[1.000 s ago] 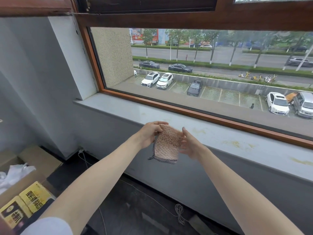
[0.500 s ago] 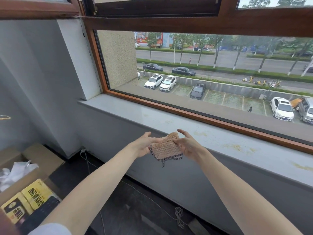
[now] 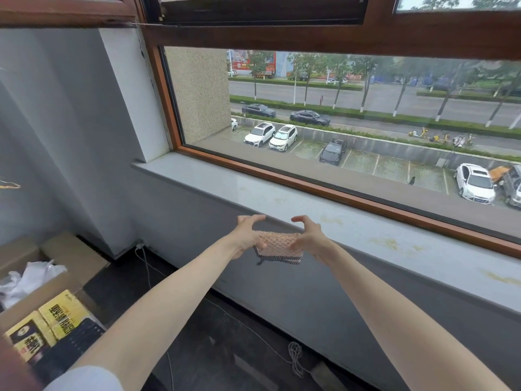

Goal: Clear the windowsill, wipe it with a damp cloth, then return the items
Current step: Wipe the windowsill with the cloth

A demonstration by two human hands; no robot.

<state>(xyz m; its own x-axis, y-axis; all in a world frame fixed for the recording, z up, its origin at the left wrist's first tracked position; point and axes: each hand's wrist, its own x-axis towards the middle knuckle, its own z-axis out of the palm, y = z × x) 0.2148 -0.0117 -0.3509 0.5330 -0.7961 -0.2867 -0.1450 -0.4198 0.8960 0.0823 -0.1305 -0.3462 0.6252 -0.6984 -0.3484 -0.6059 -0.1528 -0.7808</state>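
The cloth (image 3: 277, 246) is a small peach waffle-weave piece with a dark checked hem. It is folded into a flat rectangle and hangs in the air just in front of the windowsill (image 3: 366, 231), apparently not touching its front edge. I judge it light, soft and floppy, with a knobbly face that should grip well. For wiping I'd lay it flat under one palm rather than hold it by an edge. My left hand (image 3: 246, 235) pinches its left end and my right hand (image 3: 310, 238) its right end, with the thumbs on the near face and the upper fingers arched loose above. Yellowish stains (image 3: 394, 244) mark the sill to the right. A cardboard box (image 3: 56, 280) sits on the floor, low left.
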